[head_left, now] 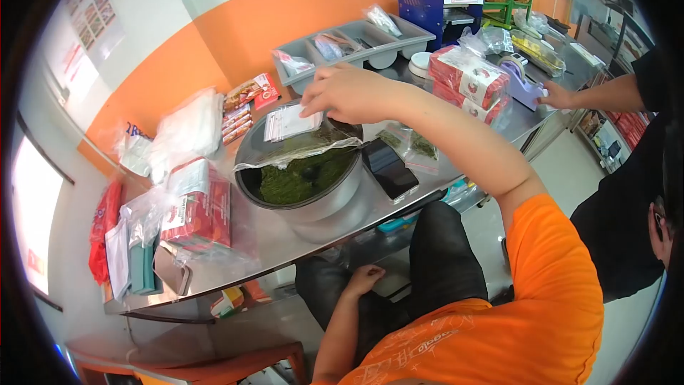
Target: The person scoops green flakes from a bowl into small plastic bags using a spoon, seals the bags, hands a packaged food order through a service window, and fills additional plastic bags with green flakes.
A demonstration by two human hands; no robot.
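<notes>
My right hand (342,93) reaches over a large round metal pot (328,196), with fingertips pinched at the edge of a stack of small flat white packets (283,125). The packets lie on a dark lid or cover over the back part of the pot. Clear plastic film (303,155) stretches across the opening. Green, shredded, leafy stuff (292,180) fills the front of the pot. My left hand (365,279) rests on my lap, fingers curled in with nothing visible in them. A black phone (390,170) lies right of the pot.
Red-and-white packs (196,207) stand left, with more red packs (467,78) at right. Behind the pot sits a grey divided tray (356,39). A bag of green leaves (413,146) lies near the phone. A co-worker's hand (559,96) touches a purple tape dispenser (520,85).
</notes>
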